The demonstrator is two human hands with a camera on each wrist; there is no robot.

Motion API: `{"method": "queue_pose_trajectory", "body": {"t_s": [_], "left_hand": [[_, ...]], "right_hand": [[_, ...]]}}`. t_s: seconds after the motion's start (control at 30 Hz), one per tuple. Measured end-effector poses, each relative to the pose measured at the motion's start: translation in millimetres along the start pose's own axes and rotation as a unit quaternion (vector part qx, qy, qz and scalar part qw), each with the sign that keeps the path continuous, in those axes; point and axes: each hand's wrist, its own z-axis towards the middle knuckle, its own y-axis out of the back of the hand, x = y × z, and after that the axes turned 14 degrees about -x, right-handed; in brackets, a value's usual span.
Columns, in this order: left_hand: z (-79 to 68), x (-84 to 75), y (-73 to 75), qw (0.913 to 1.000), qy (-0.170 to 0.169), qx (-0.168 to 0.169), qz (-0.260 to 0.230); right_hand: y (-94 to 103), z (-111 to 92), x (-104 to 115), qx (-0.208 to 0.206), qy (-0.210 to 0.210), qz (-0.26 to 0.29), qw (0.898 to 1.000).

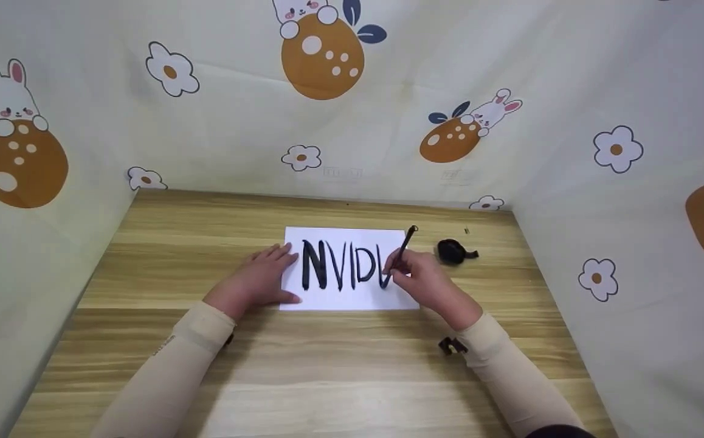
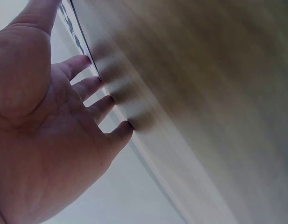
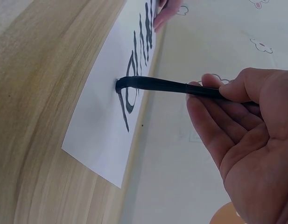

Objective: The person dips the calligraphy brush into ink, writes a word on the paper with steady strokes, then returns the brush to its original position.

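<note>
A sheet of white paper (image 1: 343, 300) lies on the table, bearing black brushed letters (image 1: 340, 266) that read N, V, I, D and a further stroke. My right hand (image 1: 425, 280) pinches a black writing brush (image 3: 158, 85) between thumb and fingers. Its bent, inky tip (image 3: 119, 86) touches the paper at the low end of that last stroke. At the paper's left edge my left hand (image 1: 261, 275) lies with fingers spread, fingertips and thumb on the sheet. In the left wrist view the left hand's fingers (image 2: 120, 133) are apart and grip nothing.
A small black ink dish (image 1: 451, 251) with a short handle stands right of the paper. The wood-grain table (image 1: 327, 365) meets a patterned fabric wall (image 1: 230, 134) at its back and sides. Dark straps (image 1: 452, 346) show near the wrists.
</note>
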Motion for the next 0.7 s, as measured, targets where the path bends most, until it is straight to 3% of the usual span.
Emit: {"method": "queue_pose_trajectory", "body": {"t_s": [0.3, 0.7], "left_hand": [[-1.5, -0.9, 1.3, 0.9999, 0.004, 0.001, -0.009], [-0.8, 0.7, 1.0, 1.0, -0.004, -0.001, 0.001]], "right_hand": [[2.7, 1.6, 0.7, -0.001, -0.013, 0.012, 1.0], [18.7, 9.9, 3.1, -0.083, -0.026, 0.0, 0.996]]}}
